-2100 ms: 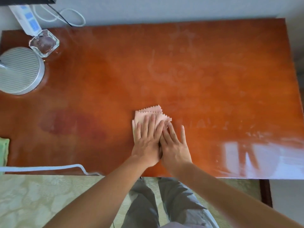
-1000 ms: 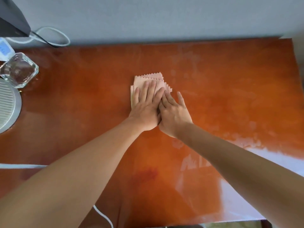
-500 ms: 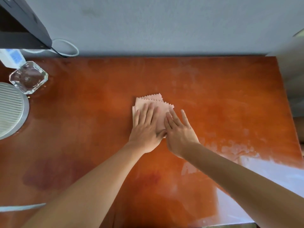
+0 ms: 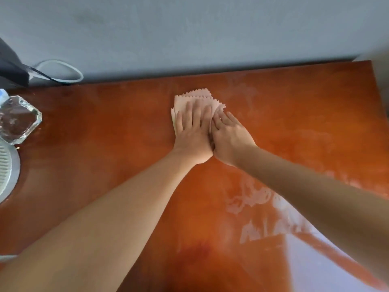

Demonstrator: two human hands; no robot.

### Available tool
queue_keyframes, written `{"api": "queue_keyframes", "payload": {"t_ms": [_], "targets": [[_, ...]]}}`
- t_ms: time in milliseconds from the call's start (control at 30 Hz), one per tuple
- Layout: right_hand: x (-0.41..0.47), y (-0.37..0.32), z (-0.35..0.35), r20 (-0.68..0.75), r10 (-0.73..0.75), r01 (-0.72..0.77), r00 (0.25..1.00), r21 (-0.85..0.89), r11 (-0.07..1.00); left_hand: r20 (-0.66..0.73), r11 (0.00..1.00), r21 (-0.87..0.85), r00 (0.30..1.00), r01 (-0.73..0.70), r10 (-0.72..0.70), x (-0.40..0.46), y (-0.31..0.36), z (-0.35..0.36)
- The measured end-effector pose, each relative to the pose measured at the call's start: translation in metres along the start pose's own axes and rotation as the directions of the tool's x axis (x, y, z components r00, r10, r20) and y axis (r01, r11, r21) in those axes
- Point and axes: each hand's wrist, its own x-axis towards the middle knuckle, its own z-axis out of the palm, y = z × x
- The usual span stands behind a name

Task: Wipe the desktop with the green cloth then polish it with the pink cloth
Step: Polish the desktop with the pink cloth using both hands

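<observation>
Pressing flat with straight fingers, the left hand (image 4: 192, 133) covers the pink cloth (image 4: 197, 101) on the table (image 4: 105, 133). The right hand (image 4: 230, 137), fingers also straight, touches the cloth's right edge.

left hand (image 4: 192, 133) flat, right hand (image 4: 229, 137) flat, side by side

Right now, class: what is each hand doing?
Left hand: open, fingers flat, pressing the pink cloth on the desk.
Right hand: open, fingers flat, their tips on the cloth's edge.
</observation>
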Motion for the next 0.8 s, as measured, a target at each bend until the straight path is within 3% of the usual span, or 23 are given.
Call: {"api": "queue_keyframes", "payload": {"t_ms": [233, 500, 800], "targets": [[0.062, 0.033, -0.030, -0.006, 0.042, -0.042, 0.999, -0.069, 0.997, -0.008, 1.000, -0.002, 1.000, -0.020, 0.020, 0.079, -0.009, -0.034], [0.065, 0.039, -0.029, -0.033, 0.013, -0.016, 0.999, -0.092, 0.996, -0.013, 1.000, 0.000, 1.000, 0.003, -0.003, 0.080, -0.006, -0.036], [0.004, -0.018, -0.013, 0.045, -0.308, 0.310, 0.950, -0.238, 0.921, -0.064, 0.995, -0.034, 0.994, 0.092, -0.094, -0.032, -0.021, 0.012]]}}
